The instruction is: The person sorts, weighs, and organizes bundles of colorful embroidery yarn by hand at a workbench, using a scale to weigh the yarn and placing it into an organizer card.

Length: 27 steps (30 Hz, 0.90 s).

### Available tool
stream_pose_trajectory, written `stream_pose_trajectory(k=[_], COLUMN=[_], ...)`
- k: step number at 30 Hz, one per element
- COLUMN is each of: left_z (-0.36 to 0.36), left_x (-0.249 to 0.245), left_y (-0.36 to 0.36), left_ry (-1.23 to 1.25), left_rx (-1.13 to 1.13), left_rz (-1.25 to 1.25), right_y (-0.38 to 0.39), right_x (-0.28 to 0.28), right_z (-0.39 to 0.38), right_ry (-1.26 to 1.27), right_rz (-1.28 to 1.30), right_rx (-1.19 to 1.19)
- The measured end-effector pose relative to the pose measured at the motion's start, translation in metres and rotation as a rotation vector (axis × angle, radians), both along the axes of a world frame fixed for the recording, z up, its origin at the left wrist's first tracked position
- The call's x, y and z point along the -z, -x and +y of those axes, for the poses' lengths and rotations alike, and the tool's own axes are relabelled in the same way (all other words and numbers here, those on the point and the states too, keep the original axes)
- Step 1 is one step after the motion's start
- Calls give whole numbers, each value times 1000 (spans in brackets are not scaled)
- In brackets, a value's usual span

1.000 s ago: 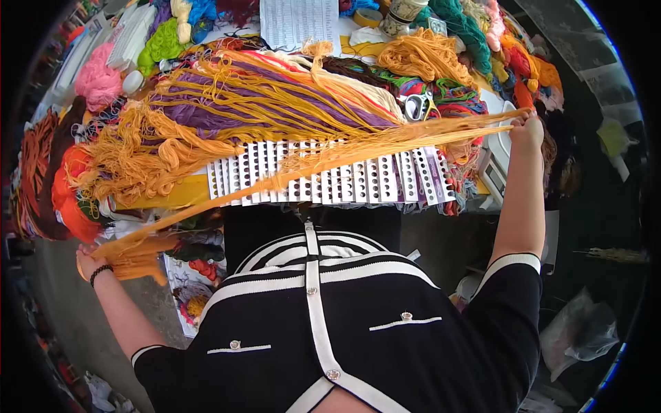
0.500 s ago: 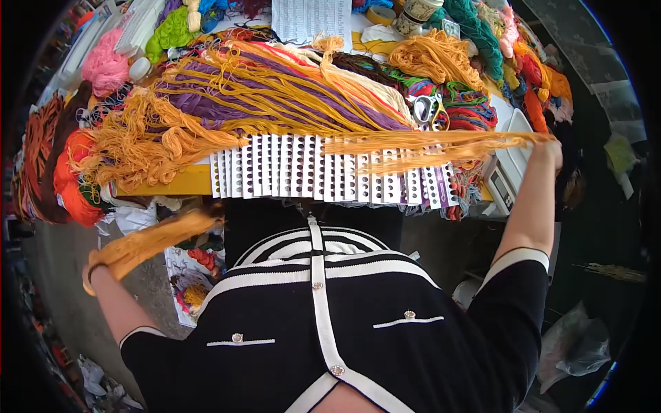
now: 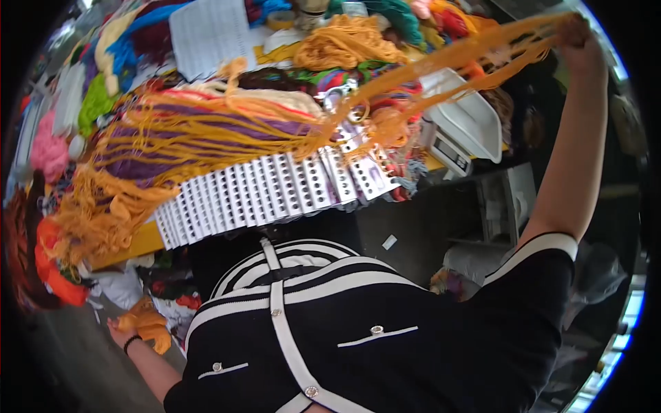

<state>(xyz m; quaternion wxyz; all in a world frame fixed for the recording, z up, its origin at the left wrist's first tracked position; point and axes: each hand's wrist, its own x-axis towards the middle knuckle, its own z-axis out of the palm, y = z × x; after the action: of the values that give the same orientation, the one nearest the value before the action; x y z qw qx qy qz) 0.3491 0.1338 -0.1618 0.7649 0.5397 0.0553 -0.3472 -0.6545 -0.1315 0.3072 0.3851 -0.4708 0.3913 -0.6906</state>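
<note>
Orange strands slant, long axis rising rightward, from the right end of the punched cards on the table up to the right hand, the nearer one, its fingers clenched round their upper end. Low before the table's near edge, well apart, the left hand has its fingers bent about an orange bundle, their exact grip too small to tell

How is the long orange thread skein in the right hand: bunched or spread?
Spread: from the right hand, the orange thread skein divides into separate bands, gaps visible between.
</note>
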Motion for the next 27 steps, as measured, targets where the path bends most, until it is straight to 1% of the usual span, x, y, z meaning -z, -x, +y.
stream_pose_trajectory(k=[1,2,3,4,6,8,10,12,14,17,18,20,21,22,23,24,25,26,27], left_z=[-8,-9,-10,-14,-20,-24,-30,-32,-33,-35,-39,-45,-49,-52,-52,-53,-57,-58,-58], left_x=[2,7,15,19,22,23,18,21,12,8,5,2,1,5,8,9,5,9,15], left_y=[8,6,-1,-2,-7,-5,3,5,19,23,26,34,39,39,40,41,54,50,45], left_ry=[8,-6,-22,-17,-19,7,-68,-20,-92,-73,-71,-136,-162,-163,-140,-118,-162,-163,-146], left_rx=[22,-12,-49,-37,-114,-103,-151,-120,-127,-95,-86,-113,-115,-105,-96,-88,-101,-96,-78], left_rz=[13,23,31,38,54,48,20,27,-6,24,21,69,124,128,108,87,9,9,8], right_y=[-10,-28,-26,6,19,31,38,43,45,46,47,41,43,50,48,84,103,115,104], right_x=[-20,-40,-57,-87,-117,-120,-122,-121,-117,-103,-90,-36,-11,16,46,73,102,129,159], right_z=[-1,-1,-2,1,-4,5,14,20,20,20,21,25,24,32,34,24,35,45,52], right_ry=[84,62,124,98,160,203,278,354,430,540,540,380,308,43,-133,-214,-271,-326,-328], right_rz=[123,-39,-50,128,-62,-35,21,74,120,181,180,242,45,206,92,24,337,646,659], right_rx=[1,242,258,339,81,135,232,323,405,531,541,636,696,580,513,627,523,406,445])
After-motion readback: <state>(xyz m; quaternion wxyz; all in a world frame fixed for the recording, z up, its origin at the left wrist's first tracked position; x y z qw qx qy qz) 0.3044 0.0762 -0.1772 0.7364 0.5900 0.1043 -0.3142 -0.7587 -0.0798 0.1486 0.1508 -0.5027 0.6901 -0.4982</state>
